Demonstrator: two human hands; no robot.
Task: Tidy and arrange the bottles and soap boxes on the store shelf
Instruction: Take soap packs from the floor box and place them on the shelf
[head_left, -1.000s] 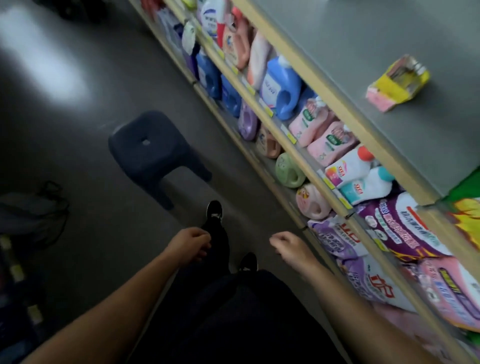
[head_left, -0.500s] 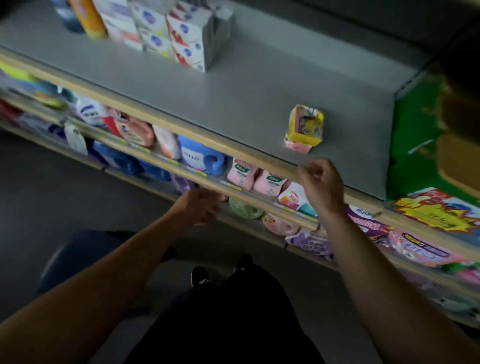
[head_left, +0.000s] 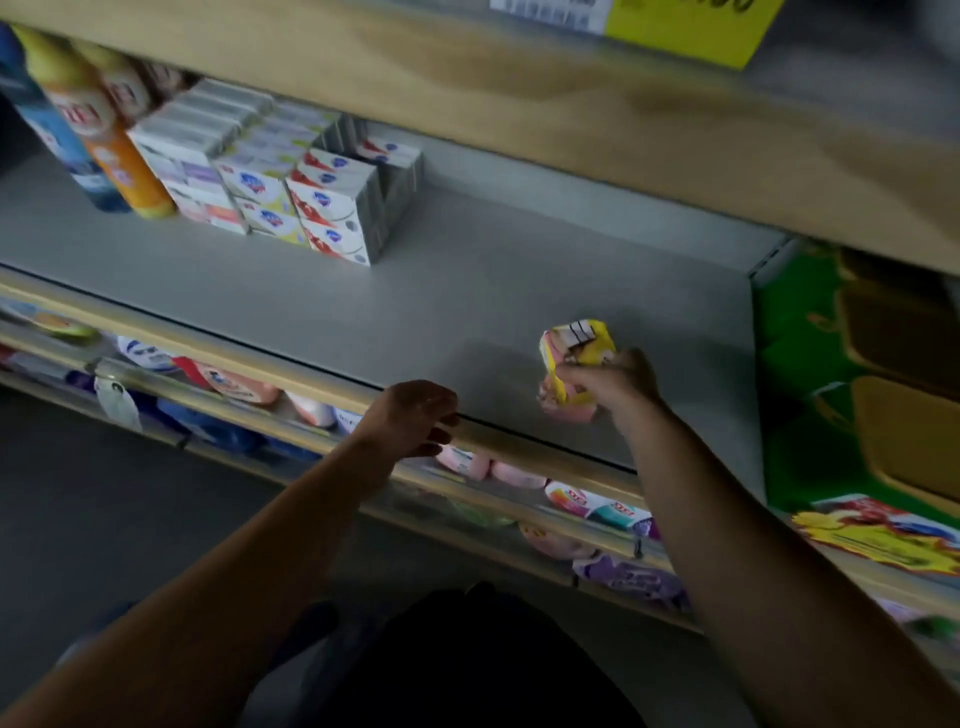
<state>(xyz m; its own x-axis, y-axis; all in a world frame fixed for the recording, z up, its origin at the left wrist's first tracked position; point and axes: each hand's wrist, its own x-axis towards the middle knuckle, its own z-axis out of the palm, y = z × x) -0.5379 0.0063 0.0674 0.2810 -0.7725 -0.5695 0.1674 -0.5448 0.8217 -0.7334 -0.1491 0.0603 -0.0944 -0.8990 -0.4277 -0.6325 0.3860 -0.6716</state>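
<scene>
A yellow and pink soap pack (head_left: 576, 358) stands on the grey shelf (head_left: 363, 291) near its front right. My right hand (head_left: 610, 382) grips that pack from its right side. My left hand (head_left: 410, 415) hovers at the shelf's front edge with fingers loosely curled, holding nothing. Stacked white soap boxes (head_left: 291, 192) with red and blue print sit at the back left of the shelf. To their left stand an orange bottle (head_left: 111, 150) and a blue bottle (head_left: 57, 140).
A wooden shelf board (head_left: 571, 88) overhangs above. A green display panel (head_left: 810, 395) bounds the shelf on the right. Pink, white and purple detergent bottles and pouches (head_left: 592, 506) fill the lower shelves. Dark floor lies at the left.
My view swung up from the floor to the grey shelf. My right hand reached over the front edge and took hold of the yellow and pink pack. My left hand rose to the shelf edge.
</scene>
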